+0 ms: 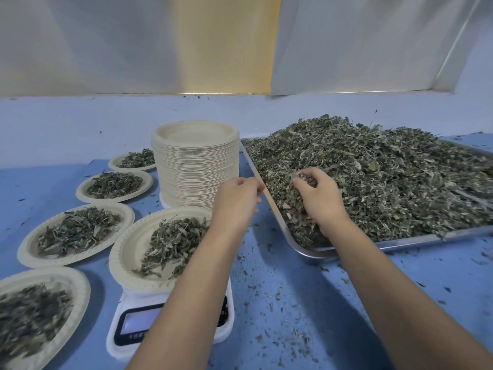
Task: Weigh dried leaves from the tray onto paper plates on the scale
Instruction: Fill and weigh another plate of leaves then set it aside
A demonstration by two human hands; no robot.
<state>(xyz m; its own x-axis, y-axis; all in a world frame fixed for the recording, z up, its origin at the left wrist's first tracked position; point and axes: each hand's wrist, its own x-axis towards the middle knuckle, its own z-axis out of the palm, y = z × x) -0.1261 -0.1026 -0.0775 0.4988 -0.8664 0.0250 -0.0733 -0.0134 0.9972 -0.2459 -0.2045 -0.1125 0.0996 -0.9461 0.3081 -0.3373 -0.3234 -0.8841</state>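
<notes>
The dried leaves (pixel 373 177) lay heaped in the tray (pixel 400 243). My right hand (pixel 320 201) was dug in at the tray's near-left corner, fingers curled round a clump. I judged that corner was chosen because it lay nearest the scale, keeping the carry short. My left hand (pixel 234 201) hung over the tray's left rim with fingers curled; whether it pinched anything I couldn't tell. The plate (pixel 120 260) on the scale (pixel 138 320) sat just beside that rim, already holding a pile. The stack of plates (pixel 196 166) stood behind it and filled plates (pixel 32 244) lined the counter's (pixel 293 303) left side — open room lay only toward the near edge.
</notes>
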